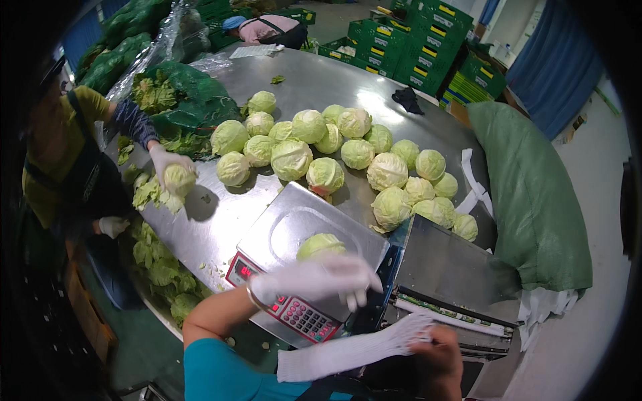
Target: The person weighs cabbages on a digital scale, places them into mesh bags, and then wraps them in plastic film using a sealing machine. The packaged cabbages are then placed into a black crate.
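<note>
My left hand point(321, 278), in a white glove and blurred, hovers over the front of a steel-topped digital scale point(271, 220). Its fingers are spread and I see nothing held in them. Just behind it on the pan sits a pale green cabbage point(321, 244), its lower part hidden by the glove. My right hand point(439, 348), bare, grips one end of a white foam net sleeve point(346, 353), which stretches leftward in front of my body. Beyond the scale, several cabbages point(292, 159) are spread across the steel table point(311, 75).
A co-worker's gloved hand point(170, 168) touches a cabbage at left, above loose leaves point(160, 270). Beside the scale stands a steel-topped device point(451, 265) with a printed roll point(441, 308). Further right hangs a large green sack point(531, 200). Green crates point(426, 45) are stacked behind.
</note>
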`<state>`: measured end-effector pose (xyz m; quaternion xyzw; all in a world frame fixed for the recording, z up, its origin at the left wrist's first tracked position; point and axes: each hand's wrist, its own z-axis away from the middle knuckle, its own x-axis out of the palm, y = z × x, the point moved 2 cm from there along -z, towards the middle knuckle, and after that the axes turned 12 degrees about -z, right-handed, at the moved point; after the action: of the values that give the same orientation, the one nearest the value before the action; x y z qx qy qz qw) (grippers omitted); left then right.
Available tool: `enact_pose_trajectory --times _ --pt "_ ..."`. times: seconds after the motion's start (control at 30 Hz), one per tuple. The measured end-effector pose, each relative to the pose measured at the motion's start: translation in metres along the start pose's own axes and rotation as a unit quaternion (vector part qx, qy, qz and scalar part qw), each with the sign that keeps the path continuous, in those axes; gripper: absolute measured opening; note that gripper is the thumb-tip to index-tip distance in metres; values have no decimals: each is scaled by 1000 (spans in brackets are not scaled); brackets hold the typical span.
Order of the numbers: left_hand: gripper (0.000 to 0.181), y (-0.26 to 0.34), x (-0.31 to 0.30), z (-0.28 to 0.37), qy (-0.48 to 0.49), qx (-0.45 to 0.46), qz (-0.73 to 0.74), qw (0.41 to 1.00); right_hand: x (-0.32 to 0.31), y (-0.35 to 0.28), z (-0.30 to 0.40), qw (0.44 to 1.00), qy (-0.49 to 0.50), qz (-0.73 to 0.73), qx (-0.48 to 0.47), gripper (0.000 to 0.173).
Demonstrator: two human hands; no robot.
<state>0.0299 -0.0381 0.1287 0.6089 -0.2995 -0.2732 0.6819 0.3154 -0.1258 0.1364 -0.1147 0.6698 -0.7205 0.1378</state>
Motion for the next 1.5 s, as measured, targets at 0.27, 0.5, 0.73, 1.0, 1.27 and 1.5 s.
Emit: enact_pose_trajectory --times 0.27,0.5,0.73,1.0,1.27,1.5 --pt "25 -52 -242 -18 591 81 -149 789 -51 21 32 963 242 -115 22 22" --pt "50 -68 -220 -107 231 -51 -623 746 -52 23 28 942 277 -187 22 34" --pt "49 -60 -227 -124 343 44 -531 773 -51 21 44 945 301 -128 28 29" --pt "45 -55 -294 4 567 -235 -521 593 -51 14 54 932 337 -107 75 22" --pt "66 -135 -246 41 346 -196 -768 502 -34 -2 45 946 313 -58 69 23" --pt "62 -91 -216 87 536 -168 -619 549 -50 18 76 947 268 -178 -19 33"
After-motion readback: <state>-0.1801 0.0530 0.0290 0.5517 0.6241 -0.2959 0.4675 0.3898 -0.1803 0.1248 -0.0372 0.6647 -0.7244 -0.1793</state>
